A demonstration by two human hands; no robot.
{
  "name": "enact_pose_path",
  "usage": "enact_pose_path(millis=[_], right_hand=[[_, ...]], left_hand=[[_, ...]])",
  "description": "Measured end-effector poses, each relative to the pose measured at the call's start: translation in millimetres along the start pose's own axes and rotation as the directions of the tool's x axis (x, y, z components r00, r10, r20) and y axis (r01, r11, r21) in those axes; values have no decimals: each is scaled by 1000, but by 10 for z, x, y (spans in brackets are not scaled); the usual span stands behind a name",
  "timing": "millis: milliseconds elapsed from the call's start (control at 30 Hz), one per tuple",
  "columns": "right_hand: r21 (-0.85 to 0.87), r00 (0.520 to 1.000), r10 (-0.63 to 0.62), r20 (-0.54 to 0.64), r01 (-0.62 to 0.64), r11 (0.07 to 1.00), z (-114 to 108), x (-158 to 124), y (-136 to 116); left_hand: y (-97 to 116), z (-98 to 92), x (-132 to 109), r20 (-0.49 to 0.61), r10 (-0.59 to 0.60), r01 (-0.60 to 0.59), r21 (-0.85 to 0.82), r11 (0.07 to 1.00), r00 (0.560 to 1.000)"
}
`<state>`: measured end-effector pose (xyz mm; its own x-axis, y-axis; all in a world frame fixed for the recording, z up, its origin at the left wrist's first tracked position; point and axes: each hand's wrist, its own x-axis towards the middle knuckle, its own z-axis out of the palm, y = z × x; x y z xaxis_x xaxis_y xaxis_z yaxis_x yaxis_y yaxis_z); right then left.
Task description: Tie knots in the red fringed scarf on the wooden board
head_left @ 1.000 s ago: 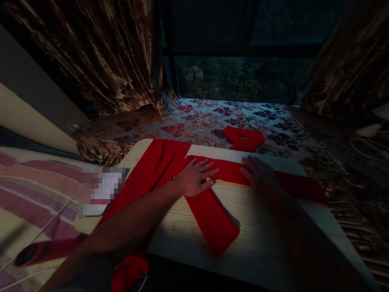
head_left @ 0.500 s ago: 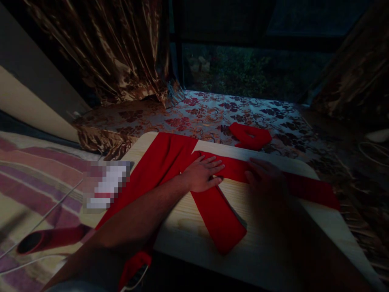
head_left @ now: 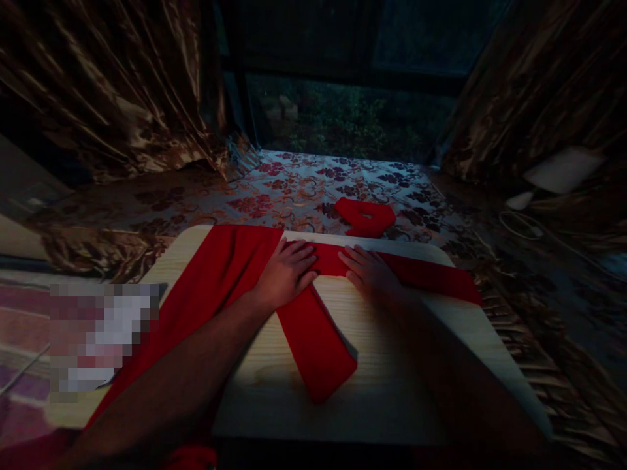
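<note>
Taking the middle of the board as the clock's centre, brown patterned curtains hang at 11 and 1 o'clock, flanking a dark window at 12. Below the window spreads a floral cloth. The pale wooden board comes next, with a wide red cloth slanting across it from 11 down to 8 o'clock. A long red strip crosses the far part of the board, its free end at 3; a shorter red strip points down to 6. Whether the pieces are joined I can't tell — the left hand covers that spot, at 11 o'clock, palm down, fingers spread, clasping nothing. The right hand, at 1, lies loosely over the long strip — fingers extended, nothing gripped. Beyond the board, just past 12, sits a looped red piece.
</note>
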<state>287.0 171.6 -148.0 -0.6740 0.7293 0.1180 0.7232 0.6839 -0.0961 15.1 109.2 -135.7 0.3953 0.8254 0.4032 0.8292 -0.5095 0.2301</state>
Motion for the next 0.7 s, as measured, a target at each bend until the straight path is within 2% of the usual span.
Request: enact_pose_path(millis=[100,233,367,433,500,567,633,700], right_hand=[[16,999,48,-6,-48,999,-21,-14,83],[67,997,37,-68,-32,997,-2,-48,147],[127,979,24,-204,2,992,-22,-84,80],[125,972,-10,-233,41,991,-59,-112,-12],[108,979,-57,-195,80,991,-95,-145,-112],[101,992,-83,-99,93,991,-109,-170,-183],[105,997,-80,-9,80,991,-100,-179,-204],[108,997,-69,30,65,992,-78,-173,-180]], left_hand=[[-3,28,-9,-32,-50,49,-13,999,998],[-23,84,-21,46,-79,81,-32,996,996],[-56,99,-21,95,-93,98,-47,994,991],[-71,95,-26,102,-96,102,-55,993,990],[-87,91,-35,106,-91,97,-57,994,990],[-106,94,-46,112,-77,83,-55,995,991],[-128,102,-54,119,-64,71,-51,996,991],[-148,112,-59,125,-60,66,-47,997,990]])
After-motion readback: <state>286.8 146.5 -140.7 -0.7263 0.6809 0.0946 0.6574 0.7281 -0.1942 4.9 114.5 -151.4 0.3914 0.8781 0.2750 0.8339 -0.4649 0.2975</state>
